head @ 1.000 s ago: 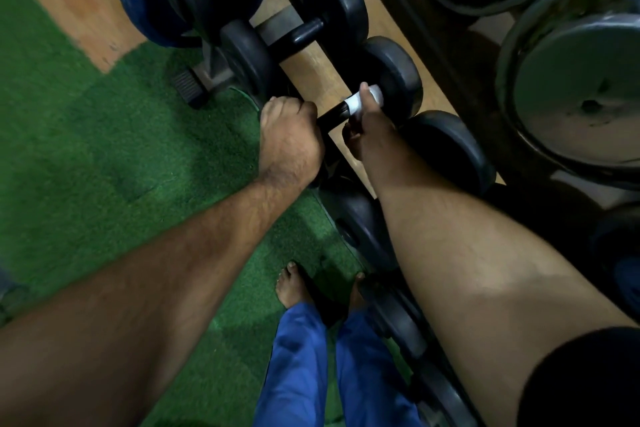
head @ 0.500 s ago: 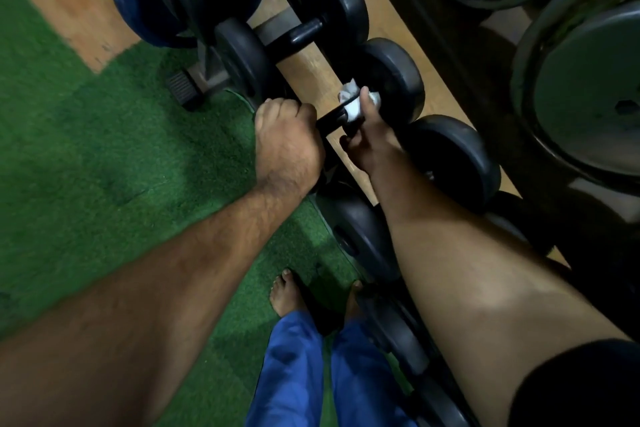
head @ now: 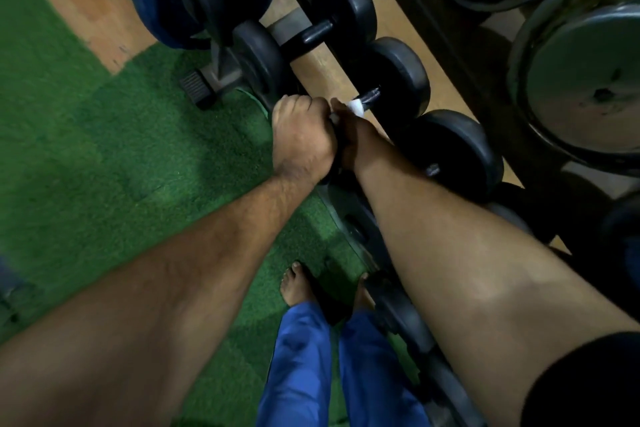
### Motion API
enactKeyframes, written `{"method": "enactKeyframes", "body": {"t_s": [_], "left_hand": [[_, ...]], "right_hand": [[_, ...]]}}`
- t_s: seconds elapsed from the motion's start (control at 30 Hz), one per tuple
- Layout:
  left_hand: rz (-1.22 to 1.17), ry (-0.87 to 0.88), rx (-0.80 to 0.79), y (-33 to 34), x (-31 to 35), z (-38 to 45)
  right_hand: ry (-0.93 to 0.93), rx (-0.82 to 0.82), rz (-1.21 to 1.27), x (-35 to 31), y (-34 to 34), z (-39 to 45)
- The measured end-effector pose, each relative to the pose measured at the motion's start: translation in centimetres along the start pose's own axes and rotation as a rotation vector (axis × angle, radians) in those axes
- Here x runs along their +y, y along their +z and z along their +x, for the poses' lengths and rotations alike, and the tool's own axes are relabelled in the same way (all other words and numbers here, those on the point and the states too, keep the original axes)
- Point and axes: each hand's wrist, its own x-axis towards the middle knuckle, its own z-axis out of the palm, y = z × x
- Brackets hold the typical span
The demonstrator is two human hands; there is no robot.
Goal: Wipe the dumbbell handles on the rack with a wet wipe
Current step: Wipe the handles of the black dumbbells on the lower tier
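Observation:
A black dumbbell (head: 398, 80) lies on the low rack, its dark handle (head: 372, 95) showing only near the far head. My left hand (head: 303, 139) is curled over the near head of this dumbbell. My right hand (head: 353, 139) lies right beside the left one and grips the handle through a white wet wipe (head: 356, 106). A bit of the wipe sticks out past the thumb. Most of the handle is hidden under the two hands.
More black dumbbells (head: 349, 7) (head: 457, 152) line the rack on both sides. Large grey weight plates (head: 581, 80) stand at the right. Green turf (head: 104, 166) covers the floor at the left, wood floor (head: 79, 0) beyond. My bare feet (head: 298, 284) stand close to the rack.
My right hand has slid the wipe along the handle toward me, from near the far head to right against my left hand. The left hand has stayed put.

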Motion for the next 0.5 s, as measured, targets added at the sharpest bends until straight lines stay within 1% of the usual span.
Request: {"method": "enactKeyframes", "body": {"t_s": [0.03,0.07,0.1,0.13,0.17,0.23,0.27,0.3,0.37,0.43,0.5], "left_hand": [[-0.087,0.004,0.010,-0.4,-0.2,-0.1],[-0.178,0.015,0.018,-0.9,-0.5,-0.3],[-0.242,0.028,0.027,-1.2,-0.8,-0.6],[-0.259,0.025,0.032,-1.4,-1.1,-1.0],[-0.245,0.012,0.033,-1.5,-1.4,-1.3],[-0.201,-0.026,0.009,-1.3,-1.5,-2.0],[-0.187,-0.031,-0.006,-1.1,-1.6,-2.2],[-0.177,-0.028,-0.016,-1.0,-1.6,-2.2],[-0.168,-0.030,-0.036,-1.1,-1.4,-2.0],[-0.158,-0.037,-0.060,-1.3,-1.2,-2.0],[-0.131,-0.012,-0.079,-1.8,-1.1,-1.9]], "right_hand": [[0.010,-0.060,-0.001,0.4,0.1,-0.4],[0.019,-0.108,-0.056,0.4,-0.1,-1.0],[0.048,-0.145,-0.031,0.3,-0.4,-1.4],[0.048,-0.144,0.014,0.0,-0.5,-1.3],[0.023,-0.086,0.022,-0.5,-0.5,-1.4],[-0.095,0.090,0.000,-1.3,0.0,0.1],[-0.132,0.129,0.010,-1.4,0.2,0.7],[-0.125,0.104,-0.035,-1.1,0.8,0.3],[-0.081,-0.020,-0.106,-0.1,1.4,-0.7],[-0.014,-0.095,-0.112,0.4,0.9,-1.4],[0.018,-0.121,-0.110,-0.5,0.0,-1.3]]}}
